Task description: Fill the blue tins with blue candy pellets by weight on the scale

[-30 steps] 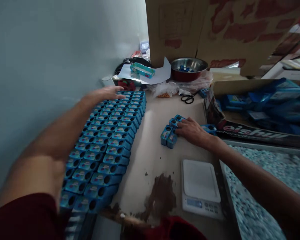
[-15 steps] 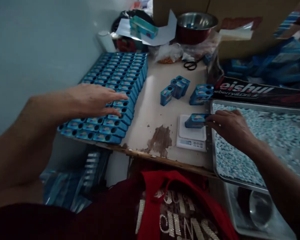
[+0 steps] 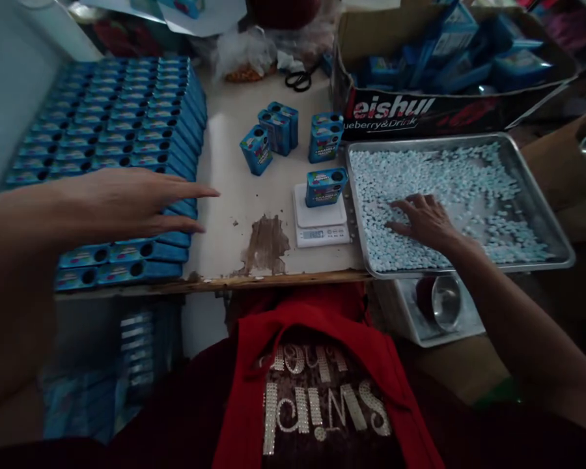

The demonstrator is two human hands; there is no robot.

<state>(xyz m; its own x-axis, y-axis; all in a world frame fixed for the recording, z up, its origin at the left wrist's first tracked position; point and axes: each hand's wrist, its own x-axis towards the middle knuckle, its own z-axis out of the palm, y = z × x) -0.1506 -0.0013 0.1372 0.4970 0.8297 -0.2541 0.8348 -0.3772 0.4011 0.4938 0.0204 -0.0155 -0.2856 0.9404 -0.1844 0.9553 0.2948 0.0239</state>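
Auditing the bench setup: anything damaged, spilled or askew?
Yes. Left of the scale, the tabletop's pale surface is missing in a ragged brown patch, so it looks damaged. One blue box also stands turned out of line with the pair beside it.

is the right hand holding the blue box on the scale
No, the right hand is at the pale blue pieces in the metal tray, apart from the blue box on the scale.

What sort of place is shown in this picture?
It looks like a packing workroom, perhaps for sweets: rows of blue boxes, a digital scale with one box on it, and a metal tray of pale pieces.
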